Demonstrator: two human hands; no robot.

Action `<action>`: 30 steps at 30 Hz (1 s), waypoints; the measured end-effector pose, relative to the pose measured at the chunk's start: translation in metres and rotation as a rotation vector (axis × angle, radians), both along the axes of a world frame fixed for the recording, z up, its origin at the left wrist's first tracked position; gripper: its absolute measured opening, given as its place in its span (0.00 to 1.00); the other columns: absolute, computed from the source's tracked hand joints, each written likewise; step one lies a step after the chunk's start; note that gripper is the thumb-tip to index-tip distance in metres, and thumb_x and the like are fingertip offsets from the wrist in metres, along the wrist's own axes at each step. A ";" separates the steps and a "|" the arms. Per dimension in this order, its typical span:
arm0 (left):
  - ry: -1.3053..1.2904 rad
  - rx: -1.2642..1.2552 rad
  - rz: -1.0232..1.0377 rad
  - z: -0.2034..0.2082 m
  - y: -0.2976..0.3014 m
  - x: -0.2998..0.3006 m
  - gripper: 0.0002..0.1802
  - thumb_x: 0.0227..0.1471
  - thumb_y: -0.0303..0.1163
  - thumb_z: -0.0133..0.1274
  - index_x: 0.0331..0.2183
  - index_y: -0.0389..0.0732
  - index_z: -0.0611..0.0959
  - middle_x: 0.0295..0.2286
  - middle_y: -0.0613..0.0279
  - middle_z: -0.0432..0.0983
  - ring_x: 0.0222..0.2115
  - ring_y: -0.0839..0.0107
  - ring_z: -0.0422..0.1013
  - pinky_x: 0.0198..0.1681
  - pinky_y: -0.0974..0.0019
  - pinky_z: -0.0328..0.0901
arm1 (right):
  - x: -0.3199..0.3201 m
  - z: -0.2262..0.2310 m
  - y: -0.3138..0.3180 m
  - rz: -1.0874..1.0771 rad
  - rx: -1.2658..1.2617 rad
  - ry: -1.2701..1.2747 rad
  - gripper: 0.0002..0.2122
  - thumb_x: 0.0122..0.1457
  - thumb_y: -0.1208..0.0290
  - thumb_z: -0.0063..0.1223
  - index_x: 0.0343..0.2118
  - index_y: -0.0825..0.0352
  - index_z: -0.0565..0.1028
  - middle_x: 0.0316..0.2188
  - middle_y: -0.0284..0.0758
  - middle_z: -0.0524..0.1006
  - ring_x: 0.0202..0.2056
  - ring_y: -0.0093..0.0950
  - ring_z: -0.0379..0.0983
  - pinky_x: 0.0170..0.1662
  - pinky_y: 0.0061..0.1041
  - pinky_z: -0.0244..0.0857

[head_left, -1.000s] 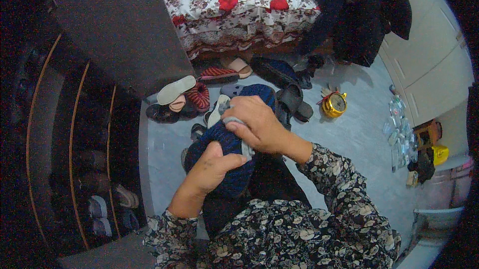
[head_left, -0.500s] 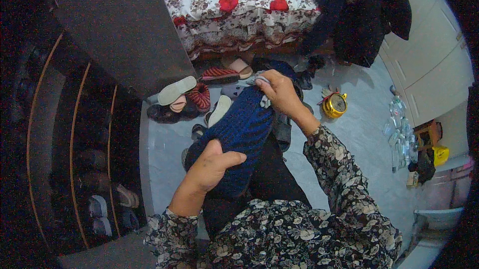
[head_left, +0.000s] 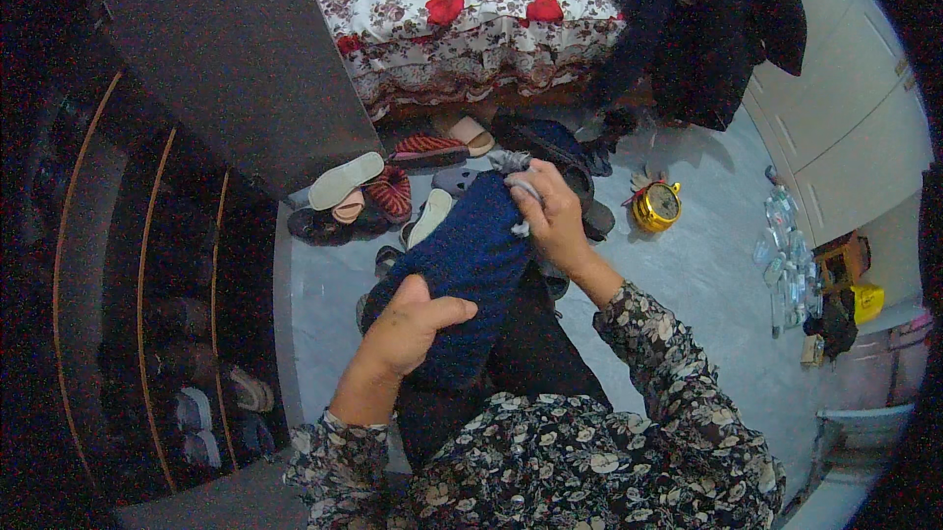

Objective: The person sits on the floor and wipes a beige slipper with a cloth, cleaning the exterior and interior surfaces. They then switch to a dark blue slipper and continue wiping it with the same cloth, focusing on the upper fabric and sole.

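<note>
A long, dark blue ribbed fabric piece (head_left: 462,255), rounded like a big slipper, lies slanted over my dark-trousered legs. My left hand (head_left: 405,332) grips its near left side, thumb on top and the other fingers hidden beneath. At the far end my right hand (head_left: 558,218) is closed on a crumpled grey cloth (head_left: 511,163), which touches the blue fabric. Part of the cloth pokes out under the fingers. Just beyond are a red-and-black striped slipper (head_left: 429,148), a pale upturned sole (head_left: 347,180) and a grey clog-like shoe (head_left: 455,180).
Dark shelves with shoes (head_left: 196,410) stand at left, beside a grey door panel (head_left: 231,58). A floral-covered bed (head_left: 481,34) is ahead, dark clothes (head_left: 702,49) hanging at its right. On the floor are a gold pot-like object (head_left: 656,206), plastic bottles (head_left: 786,255) and a yellow bag (head_left: 868,303).
My right hand has shifted slightly right and nearer to me, and more of the grey cloth shows past the far end. My left hand keeps its grip.
</note>
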State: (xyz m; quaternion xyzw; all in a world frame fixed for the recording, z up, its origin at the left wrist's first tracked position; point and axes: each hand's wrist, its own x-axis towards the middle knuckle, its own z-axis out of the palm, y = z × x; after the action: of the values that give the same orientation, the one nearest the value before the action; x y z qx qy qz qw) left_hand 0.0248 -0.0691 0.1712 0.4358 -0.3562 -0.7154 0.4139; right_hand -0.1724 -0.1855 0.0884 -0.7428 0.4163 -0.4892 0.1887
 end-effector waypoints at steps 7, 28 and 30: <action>0.097 0.010 0.011 -0.003 -0.004 0.006 0.26 0.41 0.18 0.51 0.47 0.35 0.71 0.38 0.60 0.74 0.36 0.69 0.73 0.41 0.65 0.68 | 0.017 0.019 0.027 0.088 -0.070 0.063 0.09 0.54 0.72 0.51 0.38 0.65 0.75 0.44 0.47 0.70 0.50 0.43 0.65 0.52 0.33 0.57; 0.111 0.039 0.047 -0.005 -0.001 0.003 0.24 0.41 0.19 0.50 0.45 0.33 0.72 0.37 0.59 0.75 0.35 0.69 0.73 0.40 0.65 0.68 | 0.024 0.020 0.007 0.071 -0.200 0.197 0.09 0.55 0.70 0.49 0.38 0.64 0.75 0.39 0.44 0.74 0.47 0.43 0.66 0.50 0.36 0.58; 0.105 0.021 0.048 -0.008 -0.002 0.005 0.24 0.41 0.19 0.50 0.45 0.32 0.72 0.37 0.58 0.75 0.35 0.68 0.73 0.40 0.65 0.68 | 0.022 0.012 -0.002 0.030 -0.143 0.137 0.09 0.55 0.70 0.48 0.38 0.65 0.75 0.38 0.44 0.74 0.46 0.43 0.67 0.48 0.35 0.60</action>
State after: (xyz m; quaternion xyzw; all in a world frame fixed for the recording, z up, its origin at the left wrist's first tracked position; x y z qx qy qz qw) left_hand 0.0296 -0.0706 0.1633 0.4105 -0.3161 -0.7307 0.4446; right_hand -0.1505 -0.1872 0.1005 -0.7923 0.3809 -0.4628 0.1138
